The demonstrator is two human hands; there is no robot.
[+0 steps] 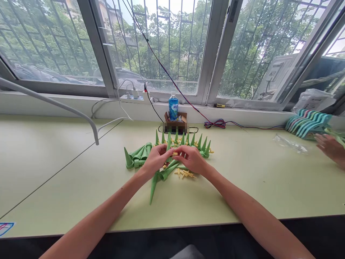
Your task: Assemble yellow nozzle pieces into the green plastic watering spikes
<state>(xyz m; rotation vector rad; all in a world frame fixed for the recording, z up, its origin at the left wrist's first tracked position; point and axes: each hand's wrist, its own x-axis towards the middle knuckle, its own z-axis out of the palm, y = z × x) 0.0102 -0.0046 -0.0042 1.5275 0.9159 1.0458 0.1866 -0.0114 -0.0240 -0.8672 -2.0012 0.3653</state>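
Note:
My left hand is closed around a green plastic spike that points upward. At the spike's lower end, the fingertips of my right hand pinch a small yellow plastic fitting, partly hidden by the fingers. Behind my hands stands a row of upright green spikes with yellow fittings at their bases. More green spikes lie piled to the left of my left hand. Loose spikes lie below it on the table, beside a small heap of yellow fittings.
A blue-labelled bottle stands in a small cardboard box by the sill. Bundled wire lies right of it. Teal hangers and another person's hand are at far right. A white tube reaches over the pale green table.

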